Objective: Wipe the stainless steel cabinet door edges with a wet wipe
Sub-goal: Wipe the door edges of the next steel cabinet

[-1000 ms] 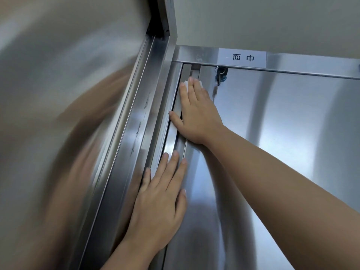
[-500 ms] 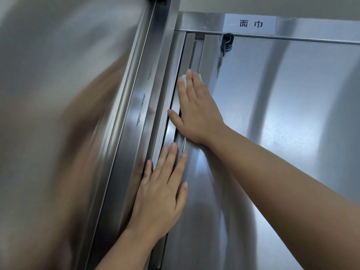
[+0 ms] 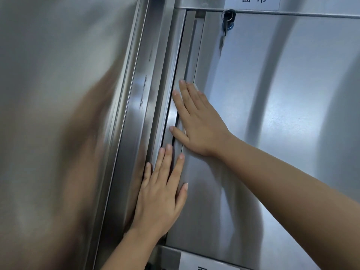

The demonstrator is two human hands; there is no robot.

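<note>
**A:** How far along is the wiping?

**B:** In the head view, my right hand (image 3: pixel 200 123) lies flat on the door edge (image 3: pixel 190 45), below and left of the key (image 3: pixel 227 18). The fingers are straight and the grip is released, pressing rather than pinching. I can't plainly see the wet wipe; I judge it's under that palm. My left hand (image 3: pixel 161 193) is lower again from the key, also flat with its grip released, holding nothing and bracing the cabinet door (image 3: pixel 272 114).

**A:** What's left?

**B:** I'd say I'm midway down this edge. The steel shows no damp streak, so I can't tell which stretches are done. The edge running right of the key looks untouched.

**A:** Anything inside the cabinet?

**B:** That's hidden. The door sits nearly closed, with only a dark slit below and left of the key.
</note>
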